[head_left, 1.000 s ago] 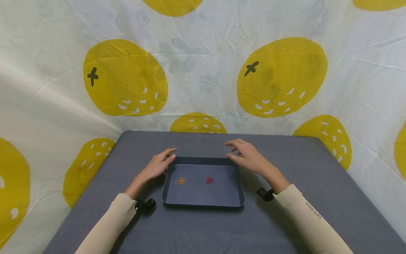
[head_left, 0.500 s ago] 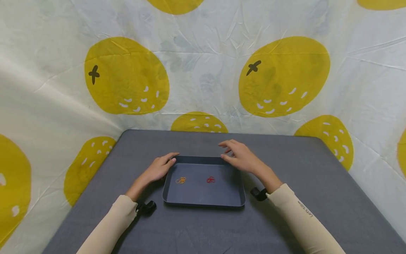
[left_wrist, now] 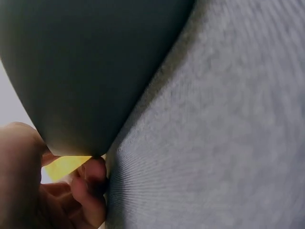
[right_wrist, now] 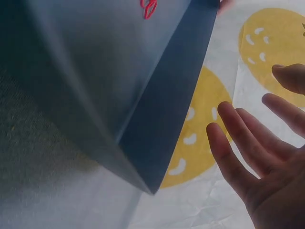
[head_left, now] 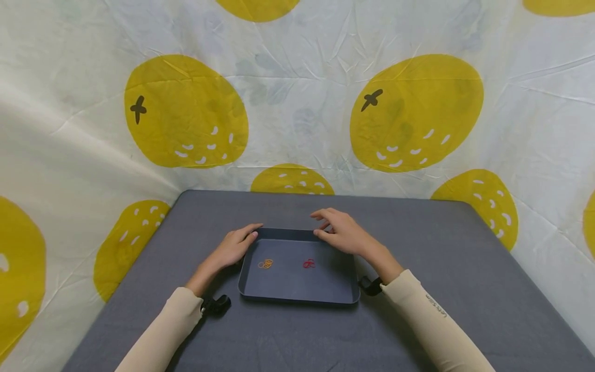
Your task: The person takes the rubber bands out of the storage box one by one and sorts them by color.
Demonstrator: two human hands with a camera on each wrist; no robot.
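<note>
Tray (head_left: pixel 293 284) sits lower centre, orange bands (head_left: pixel 267 264) and red bands (head_left: pixel 309 263) grouped apart inside; my left hand (head_left: pixel 234 246) touches its upper-left corner, perhaps steadying it, grip unclear; my right hand (head_left: pixel 344 232) hovers, fingers loose, empty

The right hand (head_left: pixel 341 231) hides the far right corner of the tray (head_left: pixel 297 287), the left hand (head_left: pixel 232 247) partly the far left; orange rings (head_left: pixel 267 264) overlap, too small to count.

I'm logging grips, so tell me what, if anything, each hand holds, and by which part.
The left hand holds the tray by its far left corner, thumb at the rim. The right hand holds nothing.
</note>
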